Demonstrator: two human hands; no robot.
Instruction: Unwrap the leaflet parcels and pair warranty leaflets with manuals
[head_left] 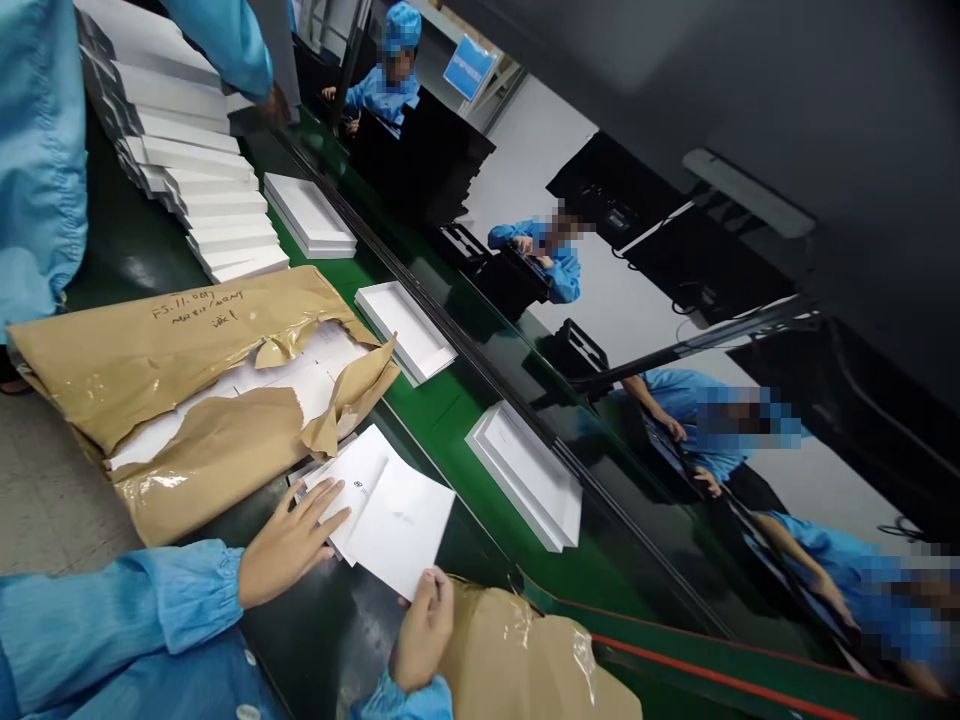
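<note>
Left hand (289,545) open, flat on white sheets (352,480); right hand (424,630) pinching top sheet (401,525), beside torn brown package (202,385).

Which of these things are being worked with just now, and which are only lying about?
In hand: left hand pressing on the white card stack; right hand gripping the top white card.

Lying about: torn brown paper parcel, white trays on the green belt, stacked white boxes.

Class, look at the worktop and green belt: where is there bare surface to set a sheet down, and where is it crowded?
Bare: green belt between the white trays; dark worktop between left hand and right hand. Crowded: around the torn brown package and white sheets.
</note>
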